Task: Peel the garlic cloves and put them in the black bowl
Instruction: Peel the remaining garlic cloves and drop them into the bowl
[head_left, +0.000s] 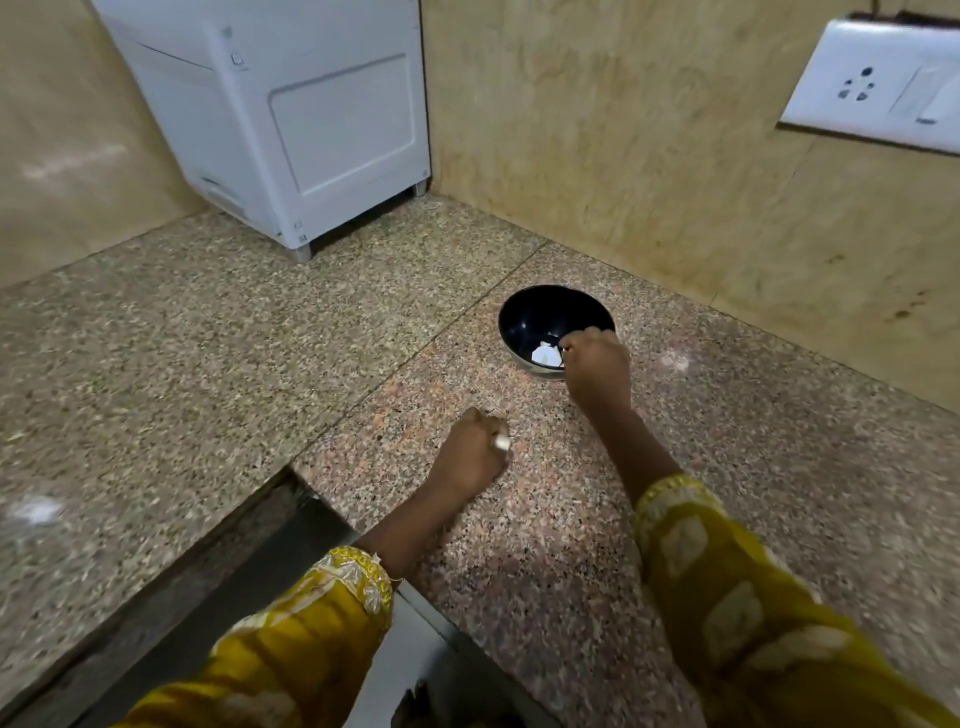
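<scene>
My right hand (595, 366) curls over the black bowl (535, 312), hold unclear, one pale clove (545, 355) inside; my left hand (475, 447) pinches a white bit (502, 442), so peeling likely remains.

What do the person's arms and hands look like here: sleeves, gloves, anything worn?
No gloves; the left hand and right hand are bare. The left sleeve and right sleeve are mustard yellow with pale blotchy patches and stop short of the wrist. Each ends in an embroidered band, gold and cream: left cuff, right cuff. No watch shows.
</scene>
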